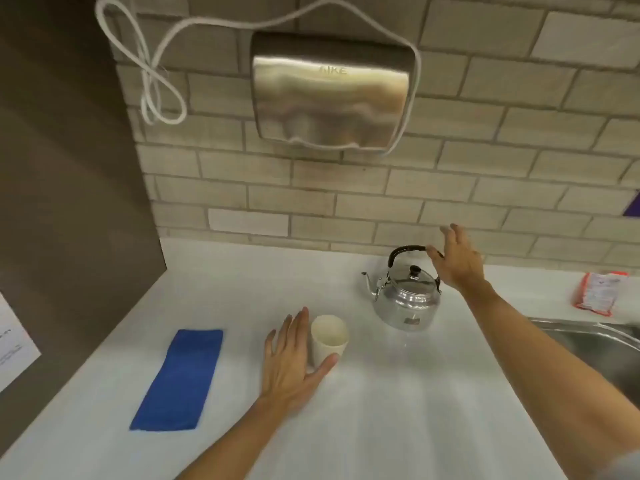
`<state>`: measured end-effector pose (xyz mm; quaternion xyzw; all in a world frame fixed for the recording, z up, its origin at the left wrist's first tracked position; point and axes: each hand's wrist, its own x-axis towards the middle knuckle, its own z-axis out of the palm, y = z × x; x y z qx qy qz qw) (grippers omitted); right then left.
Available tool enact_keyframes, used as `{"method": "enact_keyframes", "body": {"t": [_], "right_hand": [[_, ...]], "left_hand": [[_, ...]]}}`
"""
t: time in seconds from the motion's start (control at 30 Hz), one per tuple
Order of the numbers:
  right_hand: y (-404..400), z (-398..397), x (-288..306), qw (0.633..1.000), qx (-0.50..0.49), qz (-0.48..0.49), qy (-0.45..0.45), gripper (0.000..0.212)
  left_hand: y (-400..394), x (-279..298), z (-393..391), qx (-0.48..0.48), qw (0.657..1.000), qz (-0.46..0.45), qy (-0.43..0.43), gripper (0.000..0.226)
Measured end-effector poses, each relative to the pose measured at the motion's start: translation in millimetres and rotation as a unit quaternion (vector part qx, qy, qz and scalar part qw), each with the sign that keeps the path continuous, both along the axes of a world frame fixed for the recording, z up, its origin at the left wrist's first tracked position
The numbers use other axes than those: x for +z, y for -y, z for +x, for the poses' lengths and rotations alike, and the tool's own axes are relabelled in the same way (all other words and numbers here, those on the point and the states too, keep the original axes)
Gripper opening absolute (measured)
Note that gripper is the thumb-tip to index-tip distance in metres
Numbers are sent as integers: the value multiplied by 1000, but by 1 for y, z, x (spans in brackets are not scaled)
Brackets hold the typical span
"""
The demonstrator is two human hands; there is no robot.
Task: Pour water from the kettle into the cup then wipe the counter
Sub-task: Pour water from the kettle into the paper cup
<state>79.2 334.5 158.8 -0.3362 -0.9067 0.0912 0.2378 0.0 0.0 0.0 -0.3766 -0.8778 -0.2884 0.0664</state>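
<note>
Left hand [292,358] spread wide, fingers flat, thumb touching the cup's [329,336] base; cup upright on the table [381,410] just right of that palm. Right hand [457,261] open, fingertips at the kettle [407,299] handle, not closed. Blue cloth [180,379] lies left of the left hand. Dryer [330,98] logo too blurred to read.

Steel hand dryer [332,95] on far tiled wall [519,133], white cord [152,81] looped to its left. Red packet [599,291] far right, sink [595,344] right edge. Paper sheet [14,344] on left panel.
</note>
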Motion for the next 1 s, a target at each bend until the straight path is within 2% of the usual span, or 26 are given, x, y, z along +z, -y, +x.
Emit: {"method": "enact_keyframes", "body": {"t": [0.13, 0.33, 0.47, 0.67, 0.87, 1.0], "right_hand": [[-8, -1, -12, 995, 20, -53, 76, 53], [-17, -11, -20, 998, 32, -37, 43, 45], [-26, -19, -25, 995, 67, -52, 51, 44], [-37, -38, -22, 987, 66, -145, -19, 25], [-42, -33, -17, 980, 95, -173, 4, 16], [-42, -21, -10, 974, 119, -191, 18, 17]], "left_hand": [[-4, -20, 3, 29, 998, -55, 31, 110], [-10, -35, 3, 48, 992, -113, 18, 108], [-10, -39, 1, 48, 992, -115, 16, 101], [-12, -43, 1, 29, 995, -99, 6, 94], [-12, -45, 0, 26, 995, -100, 13, 94], [-12, -45, 0, 30, 995, -98, 12, 93]]}}
